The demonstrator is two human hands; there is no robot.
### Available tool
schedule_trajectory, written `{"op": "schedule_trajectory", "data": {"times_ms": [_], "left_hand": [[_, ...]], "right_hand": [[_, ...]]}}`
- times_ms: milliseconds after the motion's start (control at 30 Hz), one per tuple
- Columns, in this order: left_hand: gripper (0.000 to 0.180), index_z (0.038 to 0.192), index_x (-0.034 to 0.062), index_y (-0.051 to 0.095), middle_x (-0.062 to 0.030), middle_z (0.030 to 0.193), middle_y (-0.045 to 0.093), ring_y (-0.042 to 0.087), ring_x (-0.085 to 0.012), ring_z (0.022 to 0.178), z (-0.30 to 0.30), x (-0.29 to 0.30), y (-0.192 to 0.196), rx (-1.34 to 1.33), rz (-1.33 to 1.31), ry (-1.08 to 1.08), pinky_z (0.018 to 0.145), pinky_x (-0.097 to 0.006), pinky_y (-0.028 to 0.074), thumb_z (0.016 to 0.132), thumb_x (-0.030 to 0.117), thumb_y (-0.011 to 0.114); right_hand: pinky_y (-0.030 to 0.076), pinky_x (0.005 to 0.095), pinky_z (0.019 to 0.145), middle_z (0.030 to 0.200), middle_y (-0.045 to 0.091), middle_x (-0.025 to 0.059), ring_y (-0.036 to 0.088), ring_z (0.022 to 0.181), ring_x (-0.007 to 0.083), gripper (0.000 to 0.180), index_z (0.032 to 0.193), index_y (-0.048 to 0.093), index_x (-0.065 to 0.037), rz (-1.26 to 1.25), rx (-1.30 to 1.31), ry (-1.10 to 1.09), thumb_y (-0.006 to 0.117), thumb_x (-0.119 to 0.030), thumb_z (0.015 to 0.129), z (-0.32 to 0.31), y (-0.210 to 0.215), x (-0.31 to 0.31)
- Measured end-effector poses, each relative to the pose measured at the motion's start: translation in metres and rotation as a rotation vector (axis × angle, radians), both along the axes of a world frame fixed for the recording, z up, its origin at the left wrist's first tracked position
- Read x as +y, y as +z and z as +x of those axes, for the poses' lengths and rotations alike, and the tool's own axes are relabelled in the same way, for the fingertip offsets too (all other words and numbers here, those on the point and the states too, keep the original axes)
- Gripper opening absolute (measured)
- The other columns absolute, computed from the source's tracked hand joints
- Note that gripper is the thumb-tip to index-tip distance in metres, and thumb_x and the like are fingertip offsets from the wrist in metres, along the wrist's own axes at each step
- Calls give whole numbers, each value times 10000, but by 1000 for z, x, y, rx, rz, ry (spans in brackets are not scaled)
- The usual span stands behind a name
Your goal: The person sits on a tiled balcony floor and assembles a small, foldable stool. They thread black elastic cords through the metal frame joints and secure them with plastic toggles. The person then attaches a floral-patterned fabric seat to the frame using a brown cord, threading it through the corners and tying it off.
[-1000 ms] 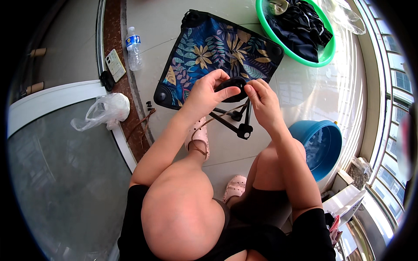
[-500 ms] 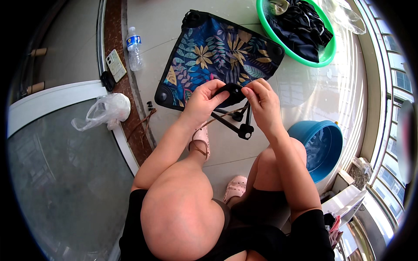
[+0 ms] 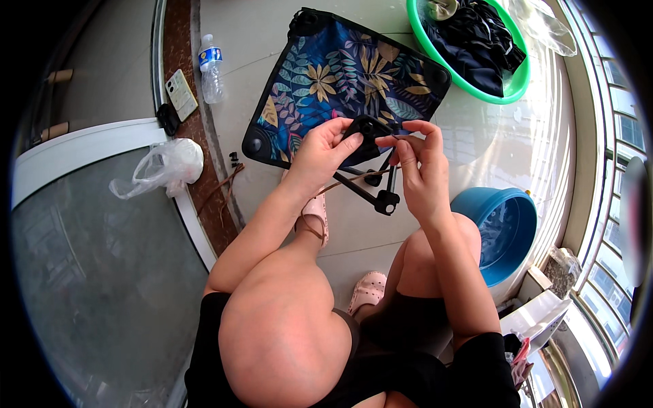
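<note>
Floor: a pale tiled floor [image 3: 354,238] is lying under everything, with a brown stone threshold strip [image 3: 178,54] running along its left side.
Seat fabric: a dark blue square fabric panel printed with yellow and teal leaves [image 3: 340,81] is lying flat on the floor just beyond the hands, its black corner pockets showing.
Green basin: a round green plastic basin [image 3: 513,85] is sitting at the top right, holding dark crumpled clothing; its upper rim is being cut off by the picture edge.
Blue basin: a round blue plastic basin [image 3: 496,231] is standing by the person's right knee, partly hidden behind it.
Frame: a black folding frame of thin metal rods with plastic joints [image 3: 377,187] is being held above the floor, between the hands and over the near edge of the fabric panel.
Left hand: the left hand [image 3: 320,153] is gripping a black plastic hub at the top of the frame, fingers curled round it.
Right hand: the right hand [image 3: 422,170] is pinching something thin at the hub with thumb and forefinger; what it is cannot be made out.
Bag: a crumpled white plastic bag [image 3: 166,166] is lying by the threshold.
Bottle: a clear plastic bottle with a blue band label and a white cap [image 3: 211,68] is standing near the threshold.
Card: a pale rectangular phone-like slab [image 3: 181,95] is lying beside the bottle.
</note>
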State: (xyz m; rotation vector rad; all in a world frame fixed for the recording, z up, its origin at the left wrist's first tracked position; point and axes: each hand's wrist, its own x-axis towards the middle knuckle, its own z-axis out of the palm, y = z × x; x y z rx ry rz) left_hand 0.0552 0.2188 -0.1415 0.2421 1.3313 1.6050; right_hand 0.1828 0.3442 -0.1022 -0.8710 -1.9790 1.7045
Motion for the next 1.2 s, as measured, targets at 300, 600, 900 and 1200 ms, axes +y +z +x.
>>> {"op": "schedule_trajectory", "data": {"times_ms": [300,600,900,1200], "left_hand": [[213,1077,28,532,-22,749,699,585,-19,700,3,-1,-5,328,-143,-11,639,-185,431,935,119,662],[176,1014,15,553,-58,752,715,609,-43,648,9,4,8,481,-141,-2,579,-220,459,920,97,676],[154,942,5,560,-119,735,710,689,-139,639,12,5,18,696,-113,-30,565,-264,498,924,109,673],[150,923,8,575,-100,725,687,683,-142,631,13,2,22,1026,-151,-110,568,-252,497,913,105,689]], "right_hand": [[468,237,628,838,665,42,596,718,91,49,962,588,-5,120,-39,-24,621,-29,935,1,-1,1],[450,286,552,640,613,50,586,578,156,230,860,611,-48,178,-345,20,699,-256,906,-1,8,-3],[471,382,559,764,649,76,627,620,279,249,837,608,-78,447,-315,37,627,-309,928,-6,-6,-11],[489,358,558,784,647,23,647,643,262,168,836,621,-102,657,-381,72,671,-259,869,-10,6,-1]]}}
